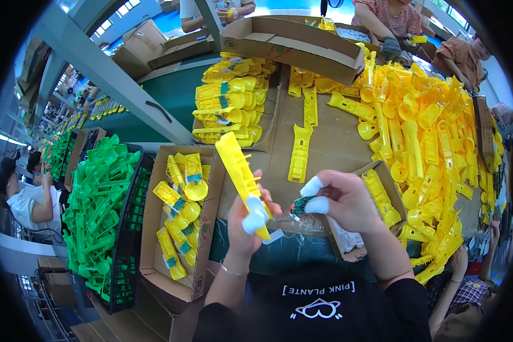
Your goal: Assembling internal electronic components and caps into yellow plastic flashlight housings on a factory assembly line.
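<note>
Working at a pretty crowded cardboard-covered bench (330,142). Clasping a long yellow plastic shell (235,165) in a curled left hand (243,231); pinching a small green circuit board (300,206) in a nearly closed right hand (349,200), just apart from it. Looks like the fitting step — probably calls for lining board up with shell. Flanked by a cardboard box (176,289) of board-fitted shells (166,194) on the left, loose yellow heap (427,148) on the right.
</note>
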Action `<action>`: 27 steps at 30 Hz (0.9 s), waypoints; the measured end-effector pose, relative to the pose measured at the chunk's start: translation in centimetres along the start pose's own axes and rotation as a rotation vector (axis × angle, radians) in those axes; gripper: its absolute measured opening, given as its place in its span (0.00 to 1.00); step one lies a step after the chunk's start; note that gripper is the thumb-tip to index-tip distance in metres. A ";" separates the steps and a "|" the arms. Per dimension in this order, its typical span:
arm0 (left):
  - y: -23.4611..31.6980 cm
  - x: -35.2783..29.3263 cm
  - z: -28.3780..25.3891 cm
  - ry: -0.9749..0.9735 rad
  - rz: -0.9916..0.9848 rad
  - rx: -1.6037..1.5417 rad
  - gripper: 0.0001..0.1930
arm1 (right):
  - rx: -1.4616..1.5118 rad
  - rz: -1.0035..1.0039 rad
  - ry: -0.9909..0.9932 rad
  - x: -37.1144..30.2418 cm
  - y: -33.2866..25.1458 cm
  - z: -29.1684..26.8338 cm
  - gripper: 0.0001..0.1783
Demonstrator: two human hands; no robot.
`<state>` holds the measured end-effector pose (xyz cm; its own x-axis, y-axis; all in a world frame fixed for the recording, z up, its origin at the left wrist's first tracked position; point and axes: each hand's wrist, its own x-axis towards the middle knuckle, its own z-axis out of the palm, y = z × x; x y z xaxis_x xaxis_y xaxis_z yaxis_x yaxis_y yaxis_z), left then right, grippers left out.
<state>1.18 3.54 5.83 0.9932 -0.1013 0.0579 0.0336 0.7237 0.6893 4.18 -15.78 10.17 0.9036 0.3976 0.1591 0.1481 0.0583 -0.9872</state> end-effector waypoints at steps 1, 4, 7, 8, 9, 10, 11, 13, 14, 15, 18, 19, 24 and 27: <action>0.0 0.8 -0.8 -0.067 -0.052 -0.066 0.27 | 0.083 -0.020 -0.015 0.1 -0.7 0.2 0.09; -0.4 0.7 -1.4 -0.184 -0.074 -0.147 0.23 | 0.054 -0.072 -0.011 0.2 -0.2 1.4 0.08; -1.6 0.3 -1.9 -0.128 -0.068 -0.215 0.23 | -0.313 -0.182 0.155 0.5 0.0 3.3 0.07; -2.0 0.1 -2.2 -0.129 -0.075 -0.213 0.23 | -0.311 -0.178 0.162 0.5 0.3 3.6 0.07; -2.4 -0.1 -2.5 -0.174 -0.068 -0.226 0.24 | -0.353 -0.221 0.164 0.4 0.5 3.8 0.07; -2.6 -0.2 -2.7 -0.220 -0.062 -0.240 0.24 | -0.395 -0.263 0.167 0.4 0.7 3.9 0.07; -2.6 -0.1 -2.7 -0.245 -0.058 -0.227 0.24 | -0.377 -0.273 0.147 0.5 0.7 3.9 0.06; -2.9 -0.2 -3.1 -0.227 -0.079 -0.240 0.24 | -0.414 -0.281 0.117 0.6 0.4 3.7 0.07; -3.1 -0.2 -3.2 -0.208 -0.094 -0.254 0.25 | -0.452 -0.292 0.079 0.6 0.4 3.6 0.07; -3.1 -0.2 -3.1 -0.209 -0.097 -0.254 0.25 | -0.452 -0.290 0.082 0.7 0.6 3.6 0.07; -3.4 -0.3 -3.0 -0.154 -0.098 -0.163 0.25 | -0.533 -0.338 0.085 0.7 1.1 3.7 0.10; -3.5 -0.3 -3.4 -0.154 -0.112 -0.215 0.25 | -0.580 -0.339 0.055 0.7 1.0 3.7 0.10; -3.5 -0.5 -3.2 -0.075 -0.129 -0.245 0.24 | -0.736 -0.363 0.023 0.1 1.4 4.1 0.12; -3.3 -0.4 -2.9 -0.099 -0.158 -0.232 0.23 | -0.761 -0.449 0.041 -0.2 1.6 4.0 0.13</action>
<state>0.99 3.15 1.46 0.9584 -0.2826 0.0408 0.2228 0.8294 0.5123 2.59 -12.15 8.56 0.7074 0.4493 0.5456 0.7066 -0.4300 -0.5619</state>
